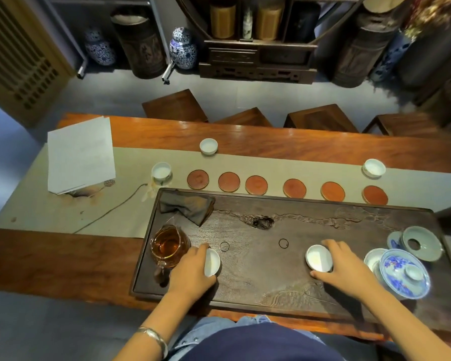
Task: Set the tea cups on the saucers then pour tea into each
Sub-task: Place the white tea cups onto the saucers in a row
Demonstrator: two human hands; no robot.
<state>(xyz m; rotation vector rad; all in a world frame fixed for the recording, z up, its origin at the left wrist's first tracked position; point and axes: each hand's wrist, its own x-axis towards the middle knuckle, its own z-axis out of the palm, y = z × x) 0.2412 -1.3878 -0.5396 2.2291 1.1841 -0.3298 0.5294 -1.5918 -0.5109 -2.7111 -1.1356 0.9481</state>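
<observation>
Nearest the person, on the dark carved wooden tea tray (pixel 271 287), each hand has a small white porcelain tea cup: the left hand (pixel 190 272) has its grip closed round one cup (pixel 212 262), which is tipped on its side with the mouth facing right, and the right hand (pixel 346 267) holds the other cup (pixel 319 257) between thumb and fingers, tilted a little; both look lifted or about to be, probably for carrying to the saucers. Just left of the left hand stands the glass pitcher of amber tea (pixel 168 246), kept within reach for pouring. At the near right of the tray sit a blue-and-white lidded gaiwan (pixel 404 277) and a pale celadon strainer (pixel 422 243); a folded dark cloth (pixel 186 205) lies at the far left corner. Beyond the tray, on the beige runner (pixel 50 204) over the wooden surface (pixel 63 259), six round reddish-brown saucers (pixel 256 185) lie in a row, all bare. Three more white cups (pixel 208 146) stand farther off, near the row but on no saucer.
</observation>
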